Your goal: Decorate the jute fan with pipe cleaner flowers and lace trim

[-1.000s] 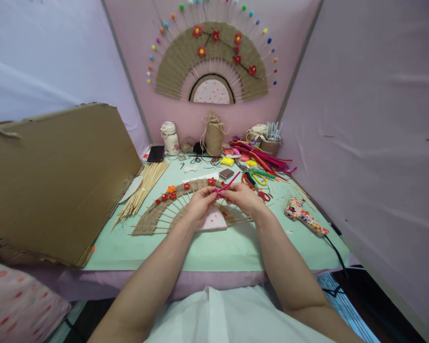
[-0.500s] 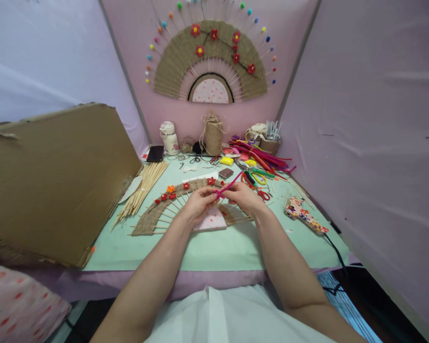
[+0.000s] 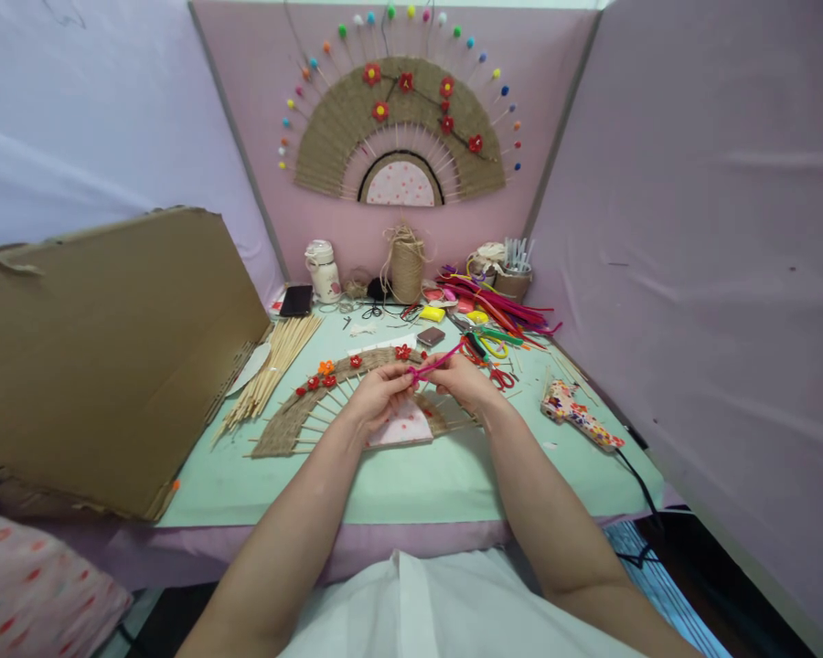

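A bright pink pipe cleaner (image 3: 442, 360) is pinched between my two hands, its free end pointing up to the right. My left hand (image 3: 381, 395) grips the bent end with thumb and fingers. On the other side, my right hand (image 3: 461, 380) has its fingers closed on the same strand. Beneath both hands lies a twine-woven fan (image 3: 280, 429) with stick ribs, red and orange flowers along its band and a dotted pale cloth half-circle (image 3: 406, 426) at its base. My hands hide part of the fan's middle and right side.
Bamboo sticks (image 3: 274, 370) lie left, beside a large cardboard sheet (image 3: 110, 366). Scissors (image 3: 500, 376), pliers (image 3: 476, 347) and a pile of pipe cleaners (image 3: 500, 306) are at the back right. A flowered glue gun (image 3: 580, 416) with a cord rests right. Twine (image 3: 407, 267) stands behind.
The pipe cleaner's free end has tipped lower, closer to my right hand. Both hands keep their hold in nearly the same place. The view has tilted slightly upward.
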`<state>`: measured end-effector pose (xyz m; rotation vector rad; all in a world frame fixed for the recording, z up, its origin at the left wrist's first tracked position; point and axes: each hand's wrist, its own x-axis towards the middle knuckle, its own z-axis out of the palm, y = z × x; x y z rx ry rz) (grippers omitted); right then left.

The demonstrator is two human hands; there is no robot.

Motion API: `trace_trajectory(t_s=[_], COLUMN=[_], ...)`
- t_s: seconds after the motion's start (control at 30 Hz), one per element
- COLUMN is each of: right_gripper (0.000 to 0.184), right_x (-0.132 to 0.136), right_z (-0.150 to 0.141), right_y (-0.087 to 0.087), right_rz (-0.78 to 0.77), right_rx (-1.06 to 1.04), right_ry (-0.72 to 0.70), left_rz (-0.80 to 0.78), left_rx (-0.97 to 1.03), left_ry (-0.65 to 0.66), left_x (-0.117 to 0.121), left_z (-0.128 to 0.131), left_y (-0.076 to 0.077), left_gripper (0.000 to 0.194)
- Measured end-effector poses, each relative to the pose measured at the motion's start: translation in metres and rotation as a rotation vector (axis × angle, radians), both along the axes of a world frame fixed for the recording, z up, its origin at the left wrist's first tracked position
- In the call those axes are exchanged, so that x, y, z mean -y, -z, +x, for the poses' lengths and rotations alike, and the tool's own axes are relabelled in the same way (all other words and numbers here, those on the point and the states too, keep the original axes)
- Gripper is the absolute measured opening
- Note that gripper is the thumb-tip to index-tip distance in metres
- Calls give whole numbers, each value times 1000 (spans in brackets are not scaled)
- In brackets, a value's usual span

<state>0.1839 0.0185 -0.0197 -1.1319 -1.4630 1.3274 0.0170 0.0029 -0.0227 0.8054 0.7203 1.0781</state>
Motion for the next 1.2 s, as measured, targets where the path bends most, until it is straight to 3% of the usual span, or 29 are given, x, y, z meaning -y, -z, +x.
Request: trace_trajectory(t_s=[0.1,0.17,0.27,0.33,0.4,0.5,0.73,0.9,1.07,1.2], right_gripper=[22,22,19,16,15,17,16,17,17,18], right_x=[-2,-2,2,7,12,15,13,17,20,16], right_z=[-1,-3,-6,-8,-9,-11,-10,-13,-18,-17], right_y=[4,5,3,-2,-8,-13,-8,-10,-14,-14], right_rz=[48,154,469,720,929,1064,1079,1010,803,502], right_rx=[101,253,491,536,522,573,708,706,589,335], right_ry=[-2,72,297,377,354,267,292,278,254,174], left_rz=[-98,-166,-222,-229,-216,-187,-182,-179,-94,141], left_rx=[71,129,200,229,244,247,196,170,157,-11], left_ry=[-36,-83,-141,-155,-140,-96,-75,-105,-159,-273], left_x=[-1,-2,-5,-7,-8,-6,-1,0,-1,-1], left_z=[0,-1,-4,-6,-7,-6,-2,-2,2,7], left_y=[-3,-5,-8,-8,-7,-7,-7,-6,-2,1], left_gripper=[15,14,17,19,20,18,15,14,13,12])
